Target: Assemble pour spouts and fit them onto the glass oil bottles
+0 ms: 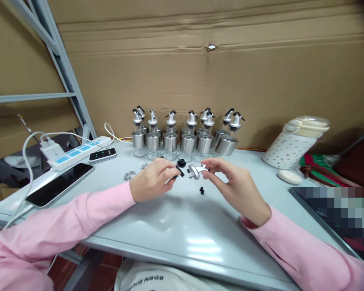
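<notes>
My left hand [153, 180] is closed, pinching a small black part [179, 171] at its fingertips. My right hand [235, 184] pinches a silver and white pourer cap [196, 170] just to the right of that black part; the two pieces nearly touch. Both hands hover over the grey table [176, 226]. A small black piece [202, 190] lies on the table under the hands, and a black ring [181, 163] lies behind them. A row of several glass bottles with steel bands and pourer tops [188, 139] stands at the back.
A power strip [79, 151] with a charger, a small black remote [102, 154] and a phone [59, 184] lie at left. Loose silver caps [130, 175] sit near my left hand. A spotted flask [291, 143] and a white oval object [289, 176] are at right. Cardboard wall behind.
</notes>
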### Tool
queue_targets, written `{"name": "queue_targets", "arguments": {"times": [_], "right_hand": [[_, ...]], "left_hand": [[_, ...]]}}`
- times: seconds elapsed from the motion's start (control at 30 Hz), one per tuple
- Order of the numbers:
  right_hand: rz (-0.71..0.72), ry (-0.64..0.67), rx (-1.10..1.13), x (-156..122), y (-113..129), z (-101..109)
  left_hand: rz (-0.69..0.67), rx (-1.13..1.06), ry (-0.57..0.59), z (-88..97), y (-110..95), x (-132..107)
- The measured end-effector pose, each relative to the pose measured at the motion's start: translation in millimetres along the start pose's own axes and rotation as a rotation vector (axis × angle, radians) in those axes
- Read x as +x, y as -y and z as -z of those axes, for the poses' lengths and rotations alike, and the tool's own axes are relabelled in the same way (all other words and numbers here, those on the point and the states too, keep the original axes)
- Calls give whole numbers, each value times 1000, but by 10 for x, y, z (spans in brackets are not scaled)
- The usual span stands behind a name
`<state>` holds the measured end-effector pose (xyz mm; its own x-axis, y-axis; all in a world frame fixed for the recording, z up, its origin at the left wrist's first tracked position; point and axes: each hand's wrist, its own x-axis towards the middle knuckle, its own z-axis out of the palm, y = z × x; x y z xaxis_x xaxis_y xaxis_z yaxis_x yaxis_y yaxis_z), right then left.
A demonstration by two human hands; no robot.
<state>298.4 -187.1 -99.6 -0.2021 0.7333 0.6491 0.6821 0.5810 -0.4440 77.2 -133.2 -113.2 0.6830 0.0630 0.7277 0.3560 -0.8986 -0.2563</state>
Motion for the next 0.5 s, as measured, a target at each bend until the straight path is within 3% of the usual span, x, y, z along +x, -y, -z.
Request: {"name": "queue_targets", "arguments": {"times": [0.13,0.3,0.5], "right_hand": [[13,-34,52,-24,33,5],[48,-116,48,-31,26,5],[211,-40,-10,-40,24,-26]], "left_hand": [[-150,-11,-37,57,-67,6],[-241,-42,-83,42,-25,-14],[-263,-54,-109,47,-44,-7]]}}
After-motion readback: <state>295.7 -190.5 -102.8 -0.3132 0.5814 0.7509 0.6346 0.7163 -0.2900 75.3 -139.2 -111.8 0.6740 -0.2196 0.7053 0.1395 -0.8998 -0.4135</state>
